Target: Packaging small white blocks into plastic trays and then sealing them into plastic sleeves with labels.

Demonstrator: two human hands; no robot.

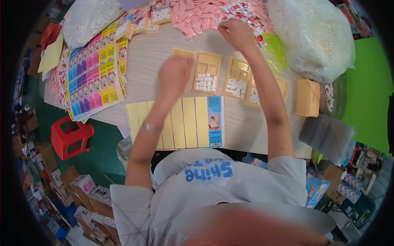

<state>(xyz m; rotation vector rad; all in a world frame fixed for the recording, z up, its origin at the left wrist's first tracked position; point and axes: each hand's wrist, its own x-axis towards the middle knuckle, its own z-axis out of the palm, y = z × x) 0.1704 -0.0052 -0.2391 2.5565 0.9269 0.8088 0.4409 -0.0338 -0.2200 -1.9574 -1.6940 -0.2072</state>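
Compartmented trays (212, 68), pale yellow, set in a loose row across the middle of the table (154, 61), the leftmost largely hidden by the left hand (175, 76), those at the right partly covered by the right forearm. Judging from the thin moulded walls: light, fairly stiff, smooth, easily slid or tipped, and liable to crack or flex under a hard squeeze; best taken by the outer rim at two opposite long sides and kept level. In the near compartments of the two fully visible trays, loose small white pieces (206, 83); in the far compartments, nothing seen. Over the leftmost tray, left hand blurred, with fingers apparently curled; cannot tell whether clamped on anything. At the near edge of the sachet heap, right hand (237, 33) with thumb and forefinger close together, beside red-and-white sachets (237, 8); cannot tell whether pinched on one. To the left of these, pink sachets (191, 18) in a broad pile. At far right, a translucent bag (318, 41) full of white pieces; at far left, a second bag (93, 20), similarly filled. Near the right edge, stacked trays (308, 97) just beside a clear bowl (340, 98) containing more red-and-white sachets.
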